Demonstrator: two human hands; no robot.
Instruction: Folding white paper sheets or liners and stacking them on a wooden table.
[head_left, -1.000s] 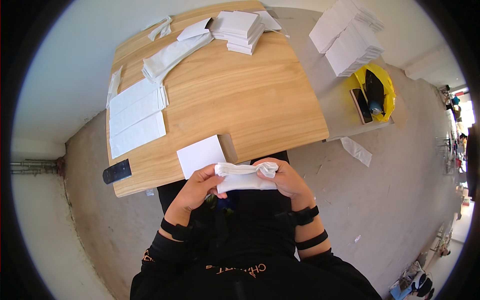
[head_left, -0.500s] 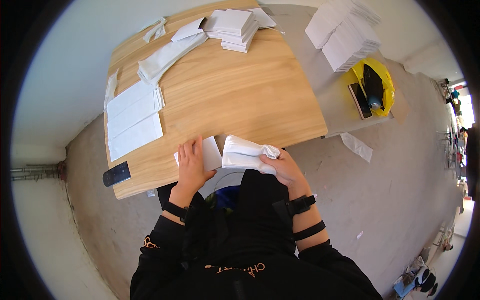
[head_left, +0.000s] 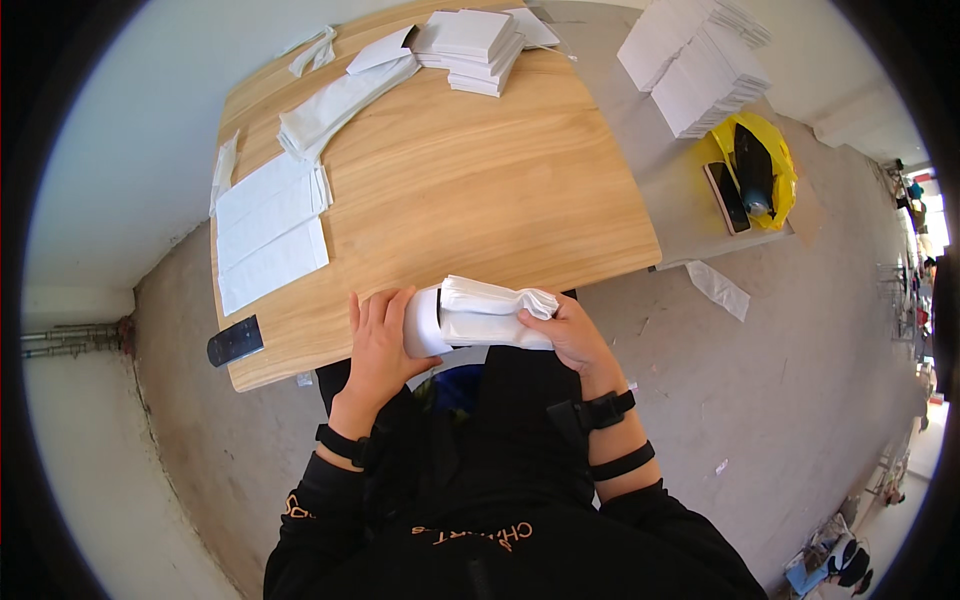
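Observation:
Over the table's near edge, my left hand (head_left: 378, 338) is wrapped around a white card box (head_left: 422, 326), squeezed so that it bulges. The open end of the box faces right, against the left end of a folded bundle of thin white sheeting (head_left: 490, 312). How far the bundle's end sits inside the box, I cannot tell. My right hand (head_left: 572, 338) grips the bundle's bunched right end, thumb on top. The sheeting's exact kind does not show.
Flat white packets (head_left: 272, 235), a long folded white strip (head_left: 345, 105) and stacked white boxes (head_left: 470, 45) lie on the wooden table (head_left: 480, 180). A dark phone (head_left: 236, 341) rests at its left corner. To the right are tall white stacks (head_left: 705, 75), another phone (head_left: 727, 198) and a yellow bag (head_left: 785, 190).
My left hand has closed around the white box and squeezed its mouth wider. The box now meets the bundle's left end. My right hand has barely moved.

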